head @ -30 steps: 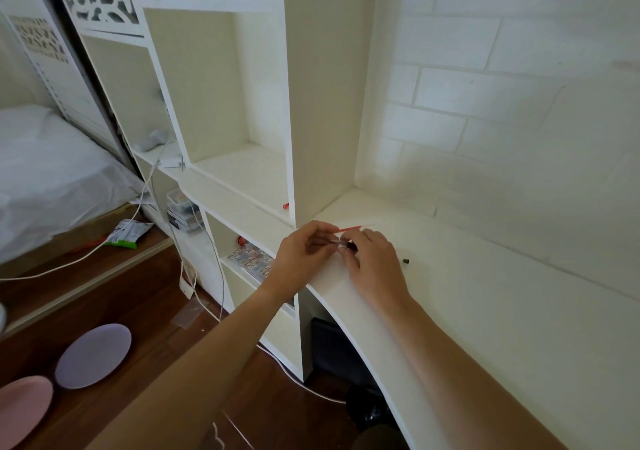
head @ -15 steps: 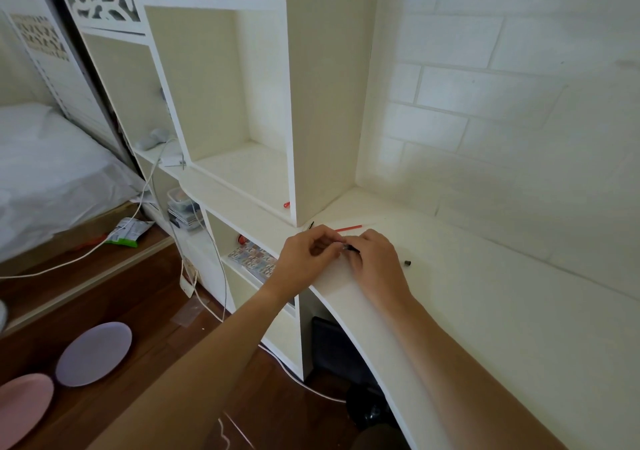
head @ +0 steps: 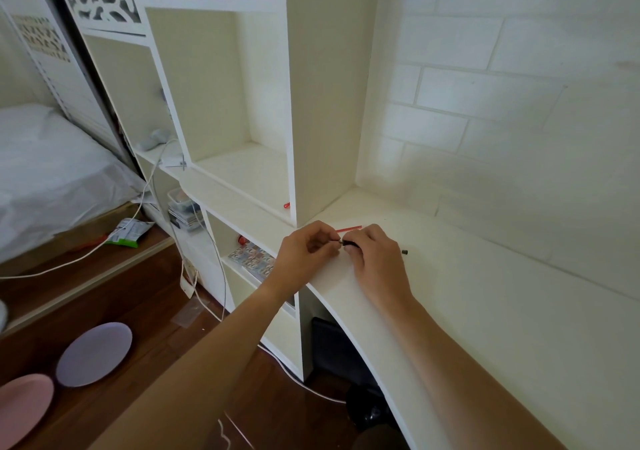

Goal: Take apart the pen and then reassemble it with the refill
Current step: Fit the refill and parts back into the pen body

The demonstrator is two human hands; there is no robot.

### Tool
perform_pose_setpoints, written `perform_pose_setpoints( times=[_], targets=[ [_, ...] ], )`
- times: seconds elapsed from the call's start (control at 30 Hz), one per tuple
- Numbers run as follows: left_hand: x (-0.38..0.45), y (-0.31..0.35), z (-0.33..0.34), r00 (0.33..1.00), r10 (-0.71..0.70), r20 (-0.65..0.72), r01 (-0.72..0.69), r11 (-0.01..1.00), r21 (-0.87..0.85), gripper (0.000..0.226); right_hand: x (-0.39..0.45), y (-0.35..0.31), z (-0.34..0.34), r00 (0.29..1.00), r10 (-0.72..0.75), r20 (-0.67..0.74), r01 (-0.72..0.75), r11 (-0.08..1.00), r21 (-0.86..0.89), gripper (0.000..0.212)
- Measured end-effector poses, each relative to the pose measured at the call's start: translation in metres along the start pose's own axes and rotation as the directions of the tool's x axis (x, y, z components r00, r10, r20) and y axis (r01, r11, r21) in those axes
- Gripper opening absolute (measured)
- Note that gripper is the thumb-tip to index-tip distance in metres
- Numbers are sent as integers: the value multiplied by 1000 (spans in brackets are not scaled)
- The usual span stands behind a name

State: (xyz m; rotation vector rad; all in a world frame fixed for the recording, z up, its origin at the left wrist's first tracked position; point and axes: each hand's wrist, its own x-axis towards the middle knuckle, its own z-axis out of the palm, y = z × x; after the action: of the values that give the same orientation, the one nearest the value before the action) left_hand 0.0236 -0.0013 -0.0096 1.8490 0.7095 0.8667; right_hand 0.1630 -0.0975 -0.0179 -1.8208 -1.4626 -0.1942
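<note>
The black pen (head: 348, 242) was pinched between the left hand (head: 306, 247) and right hand (head: 375, 259), just above the surface (head: 485, 311), presumably for steadiness while joining parts; a red refill (head: 349, 229) lay behind.

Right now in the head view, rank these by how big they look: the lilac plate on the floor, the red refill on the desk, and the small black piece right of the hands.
1. Lilac plate: largest by far.
2. Red refill: a thin short stick, partly hidden behind the hands.
3. Small black piece: a tiny speck.
The plate lies nearer the camera, which may exaggerate its lead.
</note>
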Motion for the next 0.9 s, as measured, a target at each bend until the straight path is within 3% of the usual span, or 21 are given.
perform_pose_setpoints(
  times=[0.2, 0.4, 0.6, 0.77, 0.9],
  targets=[
    [1, 1, 2, 1000, -2, -8, 3, 1000, 20, 9, -1, -4, 1, 998, 18, 57, -16, 999, -35, 23],
    [1, 2, 0, 1000, -10, -8, 10, 1000, 8, 9, 0, -1, 0, 1000, -9, 23, 9, 1000, -21, 11],
    [1, 1, -1, 1000, -14, 2, 14, 1000, -9, 8, -2, -5, -1, 999, 13, 47, -13, 1000, -8, 20],
    [1, 1, -2, 1000, -18, 16, 18, 1000, -24, 8, -1, -3, -2, 1000, 8, 15, -7, 1000, -20, 8],
    [2, 1, -3, 1000, -27, 15, 27, 999, -31, 8, -1, -4, 1, 1000, 22, 18, -21, 999, -42, 13]
  ],
)
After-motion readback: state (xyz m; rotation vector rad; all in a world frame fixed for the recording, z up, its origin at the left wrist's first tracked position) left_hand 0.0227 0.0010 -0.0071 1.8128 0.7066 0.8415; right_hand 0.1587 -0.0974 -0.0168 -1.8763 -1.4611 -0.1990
